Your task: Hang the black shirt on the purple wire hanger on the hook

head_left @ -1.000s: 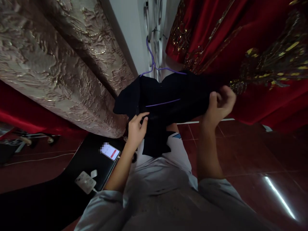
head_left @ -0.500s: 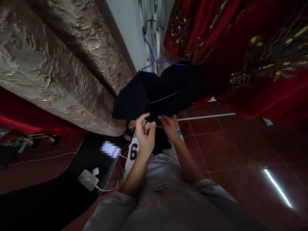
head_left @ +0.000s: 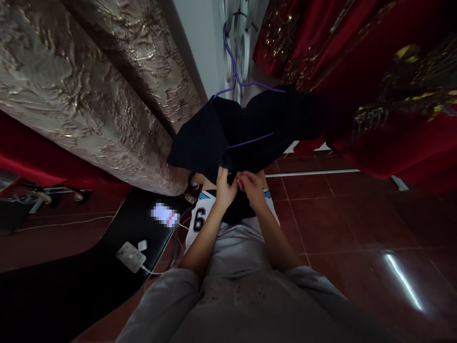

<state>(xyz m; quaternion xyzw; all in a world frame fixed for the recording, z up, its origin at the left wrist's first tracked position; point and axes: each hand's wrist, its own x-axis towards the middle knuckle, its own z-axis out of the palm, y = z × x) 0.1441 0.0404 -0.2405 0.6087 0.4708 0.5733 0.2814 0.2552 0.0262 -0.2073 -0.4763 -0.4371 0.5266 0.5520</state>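
A dark navy garment [head_left: 246, 131] hangs on a purple wire hanger [head_left: 233, 71] in front of me. Both of my hands meet at the middle of its lower edge. My left hand [head_left: 224, 189] pinches the dark cloth from the left, fingers closed on it. My right hand [head_left: 252, 185] grips the same edge right beside it, the fingertips of the two hands touching. Below them I see my white shorts with a number 6 [head_left: 200, 219].
A beige embossed curtain [head_left: 89, 95] hangs at the left. Red garments with gold embroidery [head_left: 374, 85] hang at the right. A black bench [head_left: 107, 257] carries a lit phone [head_left: 164, 215] and a white power strip [head_left: 130, 256]. The floor is glossy dark red tile [head_left: 357, 224].
My right hand left the garment's right end and came in to the middle beside my left hand. Both hands then rose slightly on the lower edge.
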